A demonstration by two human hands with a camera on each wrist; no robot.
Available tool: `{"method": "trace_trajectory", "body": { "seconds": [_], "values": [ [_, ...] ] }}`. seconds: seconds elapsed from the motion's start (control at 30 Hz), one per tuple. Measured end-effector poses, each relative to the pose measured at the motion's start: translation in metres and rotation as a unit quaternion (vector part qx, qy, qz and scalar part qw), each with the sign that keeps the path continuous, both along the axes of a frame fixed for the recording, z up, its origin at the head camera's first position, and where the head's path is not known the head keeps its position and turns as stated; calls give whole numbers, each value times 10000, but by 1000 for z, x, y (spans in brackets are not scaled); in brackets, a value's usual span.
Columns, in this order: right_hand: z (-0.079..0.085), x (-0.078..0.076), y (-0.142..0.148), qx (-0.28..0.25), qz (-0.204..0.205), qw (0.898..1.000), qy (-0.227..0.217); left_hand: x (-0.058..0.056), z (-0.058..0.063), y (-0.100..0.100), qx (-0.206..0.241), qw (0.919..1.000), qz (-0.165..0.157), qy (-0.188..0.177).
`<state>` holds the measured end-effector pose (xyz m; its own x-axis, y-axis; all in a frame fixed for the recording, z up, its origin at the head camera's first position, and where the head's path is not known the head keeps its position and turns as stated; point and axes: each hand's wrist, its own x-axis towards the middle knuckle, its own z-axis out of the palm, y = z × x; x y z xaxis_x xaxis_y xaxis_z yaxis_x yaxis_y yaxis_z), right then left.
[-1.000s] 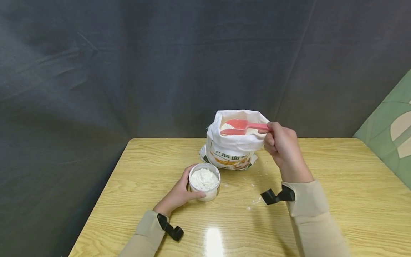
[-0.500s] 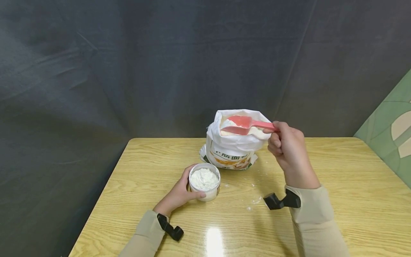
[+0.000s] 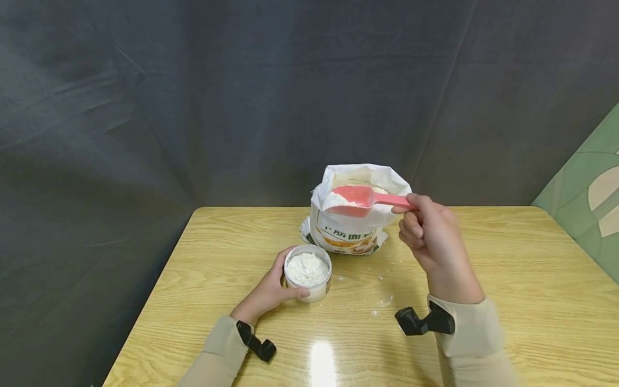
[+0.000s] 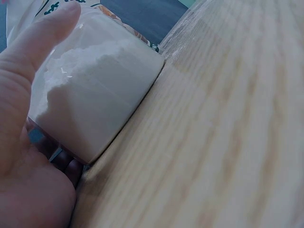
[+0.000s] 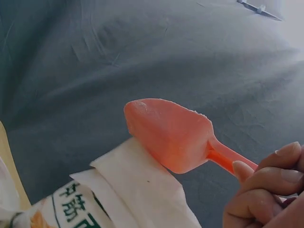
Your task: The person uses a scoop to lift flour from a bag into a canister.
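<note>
A pink scoop (image 3: 360,200) carries white flour above the front rim of the flour bag (image 3: 345,236). My right hand (image 3: 432,231) grips its handle, thumb and fingers curled round the end. In the right wrist view the underside of the scoop (image 5: 171,135) shows over the folded bag edge (image 5: 142,185). Left of and nearer than the bag, a clear round tub (image 3: 314,293) stands upright on the table with flour inside. My left hand (image 3: 271,293) holds it, thumb at the front and fingers round the far side; the left wrist view shows the tub wall (image 4: 109,85) close up.
The wooden table (image 3: 522,258) carries small white flour specks in front of the bag. A dark cloth (image 3: 309,102) hangs behind the table. A green patterned panel (image 3: 585,193) stands at the right edge.
The scoop with flour has risen out of the bag's mouth and come nearer, over the front rim. My right hand has moved slightly back with it. The left hand and tub have stayed still.
</note>
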<state>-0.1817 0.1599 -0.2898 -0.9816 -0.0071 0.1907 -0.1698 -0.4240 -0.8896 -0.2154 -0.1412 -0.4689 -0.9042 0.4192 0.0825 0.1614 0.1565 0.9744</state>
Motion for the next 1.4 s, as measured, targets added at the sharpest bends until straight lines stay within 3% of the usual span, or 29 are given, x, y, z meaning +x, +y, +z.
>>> {"method": "trace_trajectory", "body": {
  "seconds": [0.47,0.77,1.1,1.4],
  "values": [
    [-25,10,-16,85,377,9992,118,0,0,0,4,10000,-9,14],
    [-30,11,-25,749,42,9970,-212,0,-3,-2,10,10000,-27,-35],
    [-34,12,-27,1722,-225,9840,-392,1,-2,-2,-85,10000,-17,-21],
    [-35,6,-33,2807,-614,9564,-525,0,-1,-2,-26,10000,-38,43]
  ]
}}
